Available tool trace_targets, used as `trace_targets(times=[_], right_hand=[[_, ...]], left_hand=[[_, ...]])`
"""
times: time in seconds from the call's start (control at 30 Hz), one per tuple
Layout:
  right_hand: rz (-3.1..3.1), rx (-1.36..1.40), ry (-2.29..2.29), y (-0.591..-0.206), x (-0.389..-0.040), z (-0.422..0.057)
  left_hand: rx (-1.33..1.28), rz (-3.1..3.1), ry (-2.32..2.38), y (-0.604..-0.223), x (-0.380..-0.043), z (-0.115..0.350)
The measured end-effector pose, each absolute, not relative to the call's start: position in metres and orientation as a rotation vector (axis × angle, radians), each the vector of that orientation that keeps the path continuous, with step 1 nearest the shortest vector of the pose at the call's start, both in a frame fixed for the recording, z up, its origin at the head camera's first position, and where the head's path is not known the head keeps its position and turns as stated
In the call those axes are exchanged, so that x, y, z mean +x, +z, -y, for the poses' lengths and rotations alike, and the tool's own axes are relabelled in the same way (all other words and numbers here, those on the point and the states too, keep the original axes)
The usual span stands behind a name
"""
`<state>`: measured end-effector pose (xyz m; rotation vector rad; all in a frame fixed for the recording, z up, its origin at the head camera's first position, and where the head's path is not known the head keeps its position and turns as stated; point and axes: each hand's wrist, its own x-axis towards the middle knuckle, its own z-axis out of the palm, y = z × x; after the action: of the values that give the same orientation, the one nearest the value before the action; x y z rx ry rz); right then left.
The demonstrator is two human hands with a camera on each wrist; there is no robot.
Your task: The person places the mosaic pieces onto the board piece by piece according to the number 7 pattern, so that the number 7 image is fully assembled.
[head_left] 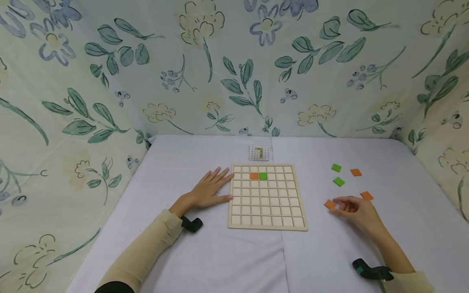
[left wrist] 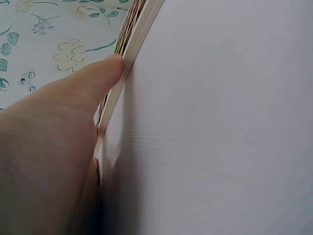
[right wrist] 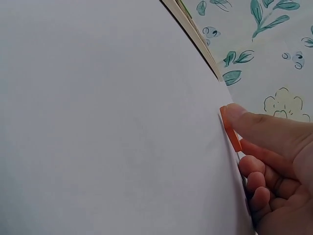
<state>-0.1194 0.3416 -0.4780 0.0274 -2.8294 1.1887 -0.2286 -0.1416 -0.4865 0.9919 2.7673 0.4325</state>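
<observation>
A square wooden grid board [head_left: 267, 228] lies on the white cloth. In its second row sit an orange tile [head_left: 254, 176] and, just right of it, a green tile [head_left: 263, 176]. My left hand [head_left: 209, 189] is spread flat, thumb and fingertips at the board's left edge; the left wrist view shows the thumb [left wrist: 105, 73] against that wooden edge. Right of the board, my right hand [head_left: 355, 211] pinches another orange tile [head_left: 329, 204] between thumb and fingers, low over the cloth. In the right wrist view the remaining fingers [right wrist: 257, 181] are curled beneath the thumb.
Two green tiles, one farther back [head_left: 336, 167] and one nearer [head_left: 338, 181], lie on the right. Loose orange tiles lie at the far right [head_left: 356, 172] and beside my right hand [head_left: 367, 195]. Behind the board is a small card with a grid pattern [head_left: 258, 153]. Flowered cloth [head_left: 220, 61] hangs around the table.
</observation>
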Motion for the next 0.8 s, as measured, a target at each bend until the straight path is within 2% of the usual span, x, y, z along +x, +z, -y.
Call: trace_targets(times=[0.8], right_hand=[[2.817,0.079,1.027,-0.4808,-0.1179,-0.3332]], left_hand=[[0.983,-2.771,0.426,-0.4886,-0.229,0.142]])
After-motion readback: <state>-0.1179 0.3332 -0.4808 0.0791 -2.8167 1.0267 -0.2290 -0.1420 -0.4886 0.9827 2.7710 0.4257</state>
